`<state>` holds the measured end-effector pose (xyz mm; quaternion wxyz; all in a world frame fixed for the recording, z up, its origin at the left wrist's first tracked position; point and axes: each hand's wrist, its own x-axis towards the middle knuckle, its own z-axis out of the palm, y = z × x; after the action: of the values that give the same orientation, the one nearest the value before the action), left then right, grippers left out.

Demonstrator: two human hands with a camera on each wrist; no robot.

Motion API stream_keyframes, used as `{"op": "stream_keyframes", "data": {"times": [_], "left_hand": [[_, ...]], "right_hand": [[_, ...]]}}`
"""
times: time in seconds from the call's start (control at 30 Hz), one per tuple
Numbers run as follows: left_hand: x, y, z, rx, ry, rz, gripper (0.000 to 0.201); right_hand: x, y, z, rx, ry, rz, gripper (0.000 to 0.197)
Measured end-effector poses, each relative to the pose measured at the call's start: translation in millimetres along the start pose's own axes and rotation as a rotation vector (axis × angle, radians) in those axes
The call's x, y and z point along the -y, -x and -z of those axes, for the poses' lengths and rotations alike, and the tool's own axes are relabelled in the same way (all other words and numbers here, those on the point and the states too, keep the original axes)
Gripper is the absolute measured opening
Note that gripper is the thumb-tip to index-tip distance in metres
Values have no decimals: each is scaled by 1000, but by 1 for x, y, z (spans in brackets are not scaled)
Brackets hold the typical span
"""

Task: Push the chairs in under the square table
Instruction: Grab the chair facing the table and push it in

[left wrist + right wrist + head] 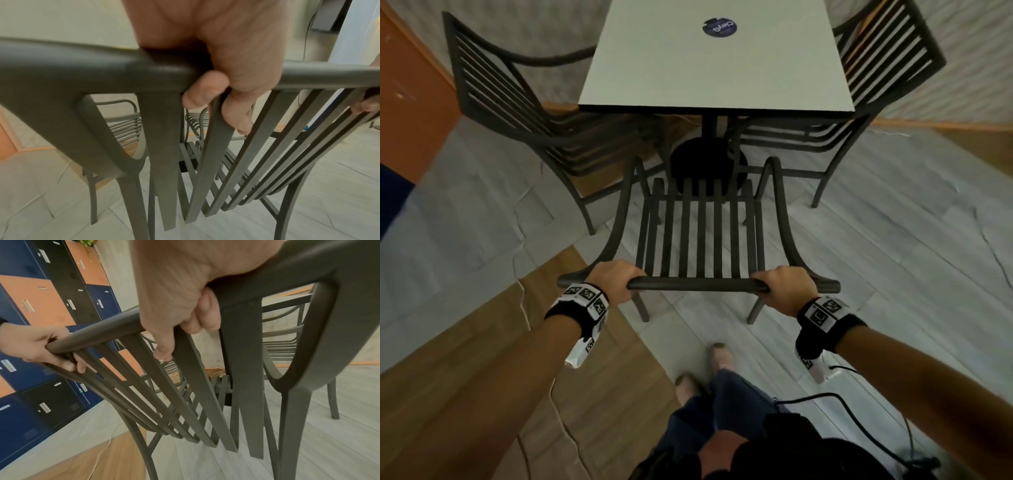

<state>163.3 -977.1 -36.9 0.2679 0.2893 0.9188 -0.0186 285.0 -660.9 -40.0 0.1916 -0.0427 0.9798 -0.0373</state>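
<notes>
A dark slatted chair [698, 236] stands in front of me, facing the white square table [715, 58]. My left hand [616, 279] grips the left part of its top rail [82, 69], fingers curled round the bar. At the right part of the same rail [267, 282], my right hand [784, 284] grips it too. The seat's front end reaches the table's black pedestal base [707, 164]. Two more dark chairs stand at the table's sides, one on the left [510, 99] and one on the right [887, 61], their seats partly under the top.
Blue, orange and black lockers [41, 305] line the wall on my left. A thin pale cable [522, 274] runs across the floor by the wood-coloured patch. My feet [719, 356] stand just behind the chair. A black wire [859, 404] hangs from my right wrist.
</notes>
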Motion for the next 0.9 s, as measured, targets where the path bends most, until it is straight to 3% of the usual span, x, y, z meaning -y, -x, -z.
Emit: {"op": "stream_keyframes", "data": {"times": [0.37, 0.67, 0.9], "left_hand": [[31, -48, 40, -44, 31, 29, 17], [43, -90, 62, -48, 45, 28, 13], [50, -93, 66, -63, 14, 60, 19]], "right_hand": [[-2, -59, 20, -115, -6, -34, 23], [-21, -98, 39, -97, 5, -48, 27], [-13, -102, 43, -98, 13, -67, 23]]}}
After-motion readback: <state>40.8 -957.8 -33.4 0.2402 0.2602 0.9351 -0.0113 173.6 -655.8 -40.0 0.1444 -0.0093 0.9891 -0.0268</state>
